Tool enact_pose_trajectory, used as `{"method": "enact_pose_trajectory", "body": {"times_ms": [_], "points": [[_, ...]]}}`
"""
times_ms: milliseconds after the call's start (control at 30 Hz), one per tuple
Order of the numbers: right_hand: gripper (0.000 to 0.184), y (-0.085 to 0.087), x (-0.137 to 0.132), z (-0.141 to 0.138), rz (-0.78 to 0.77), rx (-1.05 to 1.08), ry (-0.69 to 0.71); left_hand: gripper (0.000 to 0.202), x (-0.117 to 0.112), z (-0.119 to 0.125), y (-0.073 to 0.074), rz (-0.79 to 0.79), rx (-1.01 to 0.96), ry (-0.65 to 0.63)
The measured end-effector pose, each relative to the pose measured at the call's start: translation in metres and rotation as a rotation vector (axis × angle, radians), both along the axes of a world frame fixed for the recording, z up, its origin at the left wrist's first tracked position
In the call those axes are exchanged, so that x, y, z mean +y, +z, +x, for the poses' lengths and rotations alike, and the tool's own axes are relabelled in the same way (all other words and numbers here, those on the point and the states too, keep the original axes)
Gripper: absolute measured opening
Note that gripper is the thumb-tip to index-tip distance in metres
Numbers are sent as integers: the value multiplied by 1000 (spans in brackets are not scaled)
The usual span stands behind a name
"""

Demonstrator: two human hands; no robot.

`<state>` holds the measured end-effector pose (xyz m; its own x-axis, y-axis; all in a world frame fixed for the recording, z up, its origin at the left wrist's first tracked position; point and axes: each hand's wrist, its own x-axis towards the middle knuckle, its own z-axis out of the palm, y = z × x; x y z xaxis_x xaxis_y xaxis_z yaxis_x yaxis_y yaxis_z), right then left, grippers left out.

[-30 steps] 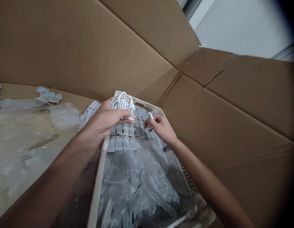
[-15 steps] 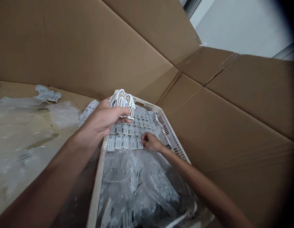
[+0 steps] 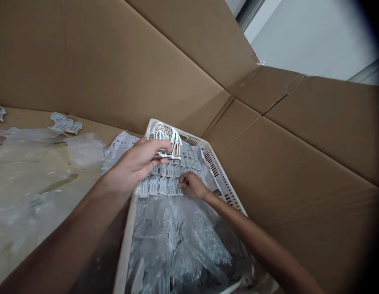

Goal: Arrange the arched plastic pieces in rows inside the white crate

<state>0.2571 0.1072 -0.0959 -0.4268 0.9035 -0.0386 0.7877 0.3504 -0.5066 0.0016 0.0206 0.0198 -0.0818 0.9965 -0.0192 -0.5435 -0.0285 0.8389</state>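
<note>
My left hand (image 3: 137,163) is closed around a stack of white arch-shaped plastic pieces (image 3: 165,136), held above the far end of a cream plastic crate (image 3: 220,179). Inside the crate, rows of small grey-white arch pieces (image 3: 159,184) lie flat on clear plastic sheeting (image 3: 180,237). My right hand (image 3: 192,185) is down on the nearest row at its right end, fingers curled and pinching at a piece there; what it grips is too small to make out.
Tall brown cardboard walls (image 3: 299,163) enclose the crate at the back and right. To the left, a cardboard surface holds crumpled clear plastic bags (image 3: 82,149), a printed paper sheet (image 3: 119,145) and a few loose arch pieces (image 3: 65,124).
My right hand dropped from beside the held stack down to the near row of pieces in the crate. My left hand with the stack shifted slightly right.
</note>
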Motion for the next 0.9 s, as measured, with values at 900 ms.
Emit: {"method": "enact_pose_trajectory", "body": {"times_ms": [900], "points": [[31, 3, 9, 55, -210, 118, -164, 22, 20, 9, -16, -29, 69, 177]]}}
